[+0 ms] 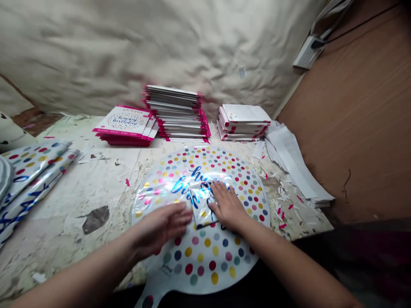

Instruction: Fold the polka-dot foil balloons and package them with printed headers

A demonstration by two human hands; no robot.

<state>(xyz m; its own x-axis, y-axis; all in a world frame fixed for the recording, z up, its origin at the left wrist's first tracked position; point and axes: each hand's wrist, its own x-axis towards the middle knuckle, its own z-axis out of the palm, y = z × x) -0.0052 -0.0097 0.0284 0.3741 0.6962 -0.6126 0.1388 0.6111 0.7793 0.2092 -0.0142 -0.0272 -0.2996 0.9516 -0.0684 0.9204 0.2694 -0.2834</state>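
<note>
A flat round foil balloon (pixel 212 265) lies in front of me, white with coloured dots and blue "happy birthday" lettering. Its tail points toward my lower left and overhangs the table's near edge. On its middle is a smaller folded piece of the same shiny dotted foil (pixel 203 216); whether it is separate or part of the balloon I cannot tell. My right hand (pixel 227 205) rests flat on the right side of this piece, fingers spread. Slightly blurred, my left hand (pixel 168 224) is at its left edge, fingers stretched out, palm turned inward.
Printed "happy birthday" packets (pixel 123 124) are piled at the back left. A taller stack of pink-edged packets (pixel 176 113) and a lower white stack (pixel 245 115) stand alongside. White paper sheets (pixel 292 158) lie right, near paper scraps (pixel 282 214). More dotted foil balloons (pixel 35 171) are left.
</note>
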